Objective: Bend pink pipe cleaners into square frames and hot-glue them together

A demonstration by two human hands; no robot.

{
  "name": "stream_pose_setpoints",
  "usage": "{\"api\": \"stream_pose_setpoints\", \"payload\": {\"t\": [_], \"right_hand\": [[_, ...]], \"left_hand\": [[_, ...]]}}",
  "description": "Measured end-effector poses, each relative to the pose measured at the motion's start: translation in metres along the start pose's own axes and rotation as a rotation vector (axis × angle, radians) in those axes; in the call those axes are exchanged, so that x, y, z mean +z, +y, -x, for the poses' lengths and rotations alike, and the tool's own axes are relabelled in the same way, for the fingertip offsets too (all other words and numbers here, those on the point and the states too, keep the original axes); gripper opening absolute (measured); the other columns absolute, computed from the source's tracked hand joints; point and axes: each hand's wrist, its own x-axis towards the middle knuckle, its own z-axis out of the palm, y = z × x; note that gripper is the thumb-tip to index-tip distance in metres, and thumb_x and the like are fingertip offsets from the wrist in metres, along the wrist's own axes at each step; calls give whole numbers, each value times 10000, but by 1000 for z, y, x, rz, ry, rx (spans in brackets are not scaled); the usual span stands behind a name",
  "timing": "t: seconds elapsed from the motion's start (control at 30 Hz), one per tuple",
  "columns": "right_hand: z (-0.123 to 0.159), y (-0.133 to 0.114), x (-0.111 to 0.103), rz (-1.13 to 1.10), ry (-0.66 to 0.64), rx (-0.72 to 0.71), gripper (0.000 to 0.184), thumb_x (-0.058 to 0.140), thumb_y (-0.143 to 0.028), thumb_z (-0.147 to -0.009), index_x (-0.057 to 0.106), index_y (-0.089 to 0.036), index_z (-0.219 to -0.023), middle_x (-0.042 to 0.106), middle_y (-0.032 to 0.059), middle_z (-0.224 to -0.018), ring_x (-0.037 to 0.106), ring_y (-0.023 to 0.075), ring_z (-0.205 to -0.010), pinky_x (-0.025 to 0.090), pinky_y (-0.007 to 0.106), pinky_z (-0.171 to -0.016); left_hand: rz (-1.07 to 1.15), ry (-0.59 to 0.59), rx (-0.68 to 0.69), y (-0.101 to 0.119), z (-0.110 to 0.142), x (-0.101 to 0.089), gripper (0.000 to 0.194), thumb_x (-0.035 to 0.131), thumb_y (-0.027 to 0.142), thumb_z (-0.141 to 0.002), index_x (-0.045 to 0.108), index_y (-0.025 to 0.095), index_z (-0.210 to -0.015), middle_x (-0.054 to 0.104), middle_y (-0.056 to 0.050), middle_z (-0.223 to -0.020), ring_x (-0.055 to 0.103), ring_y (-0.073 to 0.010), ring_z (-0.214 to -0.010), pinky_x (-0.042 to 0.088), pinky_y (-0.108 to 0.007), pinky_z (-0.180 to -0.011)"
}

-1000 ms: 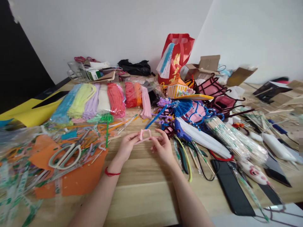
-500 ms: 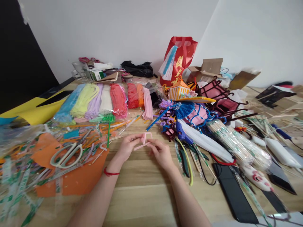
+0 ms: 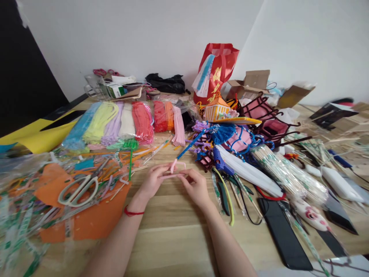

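Observation:
A pale pink pipe cleaner (image 3: pixel 180 163), bent at sharp corners, is held between my two hands above the wooden table. My left hand (image 3: pixel 155 179) pinches it on the left, its fingers closed. The fingertips of my right hand (image 3: pixel 193 184) are closed on the straight lower length at its right end. Just beyond my hands, a blue twisted pipe cleaner (image 3: pixel 190 144) slants up toward a pile of craft pieces. The bundle of pink pipe cleaners (image 3: pixel 178 127) lies farther back, near the bagged ones.
White-handled scissors (image 3: pixel 78 191) rest on orange sheet (image 3: pixel 95 219) among scraps at left. Bagged coloured pipe cleaners (image 3: pixel 112 123) line the back. A blue glue gun (image 3: pixel 221 161), bundled sticks (image 3: pixel 278 173) and a black phone (image 3: pixel 284 234) lie right. A red bag (image 3: pixel 217 71) stands behind.
The pink pipe cleaner has tilted slightly, its lower length now closer to level. Both hands keep their grip and have barely moved. The whole view has shifted a little.

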Motion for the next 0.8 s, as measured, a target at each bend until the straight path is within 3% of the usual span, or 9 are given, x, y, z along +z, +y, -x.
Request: {"api": "stream_pose_setpoints", "payload": {"t": [0.2,0.37,0.47,0.6,0.8], "right_hand": [[1,0,0,68,34,-20,183,594,-334,-831,679,-172,-847,614,4,-643,498,107,-504,403,224,-515],[1,-1,-2,82,62,-42,177,596,-326,-834,675,-168,-828,621,5,-646,500,104,-497,412,224,-522],[0,-2,-2,70,62,-32,184,593,-330,-836,674,-165,-831,613,4,-628,501,108,-496,415,229,-525],[0,-1,-1,60,64,-23,184,602,-336,-828,672,-167,-807,641,24,-676,508,114,-525,412,233,-528],[0,1,1,-14,44,28,181,624,-353,-809,677,-180,-805,654,25,-707,511,112,-532,414,242,-530]], "left_hand": [[2,-160,58,2,1,-2,350,515,245,-763,711,119,-1024,685,-119,-1100,533,-304,-1171,372,-462,-1027],[-219,-283,141,10,7,1,414,571,165,-730,661,194,-1133,597,-63,-1264,494,-285,-1222,367,-437,-1048],[-443,-272,192,14,10,2,395,628,198,-753,647,195,-1148,587,-74,-1276,523,-269,-1192,416,-422,-1016],[-716,-181,389,11,8,1,296,666,269,-764,695,175,-1043,651,-104,-1164,585,-251,-1102,464,-407,-968],[-924,-112,626,4,3,-3,207,623,275,-818,705,192,-989,709,-83,-1002,652,-211,-953,523,-357,-862]]}}
